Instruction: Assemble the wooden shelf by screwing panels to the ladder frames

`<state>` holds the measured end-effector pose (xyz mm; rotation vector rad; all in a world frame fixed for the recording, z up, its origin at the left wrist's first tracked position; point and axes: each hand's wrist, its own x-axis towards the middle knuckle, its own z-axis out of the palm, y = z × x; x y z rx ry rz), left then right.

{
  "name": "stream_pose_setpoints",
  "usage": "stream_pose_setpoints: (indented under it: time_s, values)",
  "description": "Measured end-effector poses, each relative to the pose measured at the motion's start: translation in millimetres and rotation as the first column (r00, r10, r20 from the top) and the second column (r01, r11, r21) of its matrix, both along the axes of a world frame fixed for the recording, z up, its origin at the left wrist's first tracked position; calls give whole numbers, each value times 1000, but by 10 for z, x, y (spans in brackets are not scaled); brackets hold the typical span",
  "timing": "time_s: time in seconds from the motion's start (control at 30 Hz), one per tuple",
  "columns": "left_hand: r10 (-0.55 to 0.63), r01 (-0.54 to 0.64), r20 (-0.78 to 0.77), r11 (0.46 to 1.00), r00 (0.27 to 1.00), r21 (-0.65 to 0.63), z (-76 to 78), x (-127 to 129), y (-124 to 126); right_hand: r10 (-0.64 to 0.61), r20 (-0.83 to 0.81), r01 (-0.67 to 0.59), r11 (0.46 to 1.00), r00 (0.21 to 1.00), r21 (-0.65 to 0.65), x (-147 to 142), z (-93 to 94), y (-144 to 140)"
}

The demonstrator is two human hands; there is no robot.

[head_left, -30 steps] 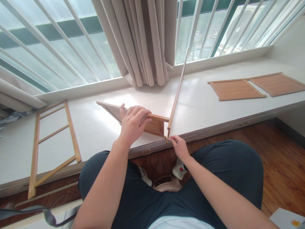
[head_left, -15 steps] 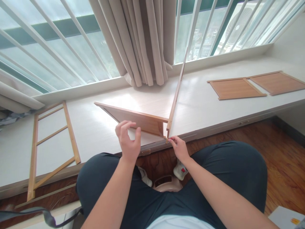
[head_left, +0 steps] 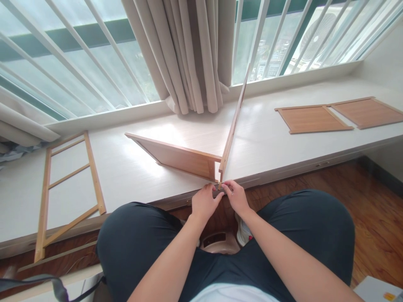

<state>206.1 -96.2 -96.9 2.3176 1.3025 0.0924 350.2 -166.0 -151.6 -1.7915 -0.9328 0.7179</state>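
Since half a second ago the left hand [head_left: 204, 204] has dropped from mid-air by the slanting panel to the table's front edge, meeting the right hand [head_left: 236, 196], which has barely shifted.

Largest in view is the white table [head_left: 132, 167] under the barred window [head_left: 63, 63], with a beige curtain [head_left: 195, 54] hanging to it. On it stand two wooden panels on edge: a slanting panel [head_left: 176, 156] running left and an upright panel [head_left: 233, 121] running toward the window, joined at a corner [head_left: 219, 172] near the front edge. A ladder-like wooden frame [head_left: 71, 188] lies flat at the left; two flat panels [head_left: 340, 115] lie well apart at the right.

Both hands sit just below that corner, fingers together at its foot; whether they pinch something small cannot be told.
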Motion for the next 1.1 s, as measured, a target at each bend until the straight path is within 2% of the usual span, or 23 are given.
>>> stream_pose_setpoints:
  time_s: [0.17, 0.47, 0.57, 0.63, 0.7, 0.77, 0.83, 0.9, 0.93, 1.0, 1.1]
  values:
    - [-14, 13, -22, 1000, 1000, -26, 19, 46, 59, 29, 6, -29, 998, 1000, -61, 48, 74, -31]
    - [32, -33, -19, 996, 999, -88, 45, 69, 71, 92, -35, -99, 949, 995, -298, 54, 312, -85]
    - [61, -65, -34, 988, 998, -142, 83, 40, 55, 152, -45, -157, 917, 987, -367, 62, 445, -148]
    - [82, -87, -28, 966, 996, -244, 94, -4, 17, 196, -28, -191, 897, 980, -399, 77, 517, -204]
    - [84, -80, -5, 924, 996, -375, 83, -52, -53, 215, -6, -199, 892, 977, -406, 88, 556, -267]
    - [88, -42, 65, 856, 994, -516, 50, -81, -156, 201, 19, -176, 897, 980, -406, 89, 561, -329]
    - [159, 19, 205, 744, 966, -668, 0, -66, -284, 167, 61, -129, 908, 984, -398, 81, 542, -385]
    - [318, 101, 355, 604, 879, -791, -62, 0, -416, 138, 109, -88, 923, 984, -375, 75, 511, -425]
    - [399, 132, 404, 557, 823, -820, -96, 49, -478, 127, 128, -73, 930, 984, -361, 77, 494, -438]
    - [520, 155, 454, 518, 723, -841, -160, 164, -580, 108, 146, -52, 938, 983, -342, 88, 461, -446]
    - [644, 148, 496, 516, 582, -844, -227, 326, -668, 80, 141, -27, 937, 987, -348, 112, 422, -428]
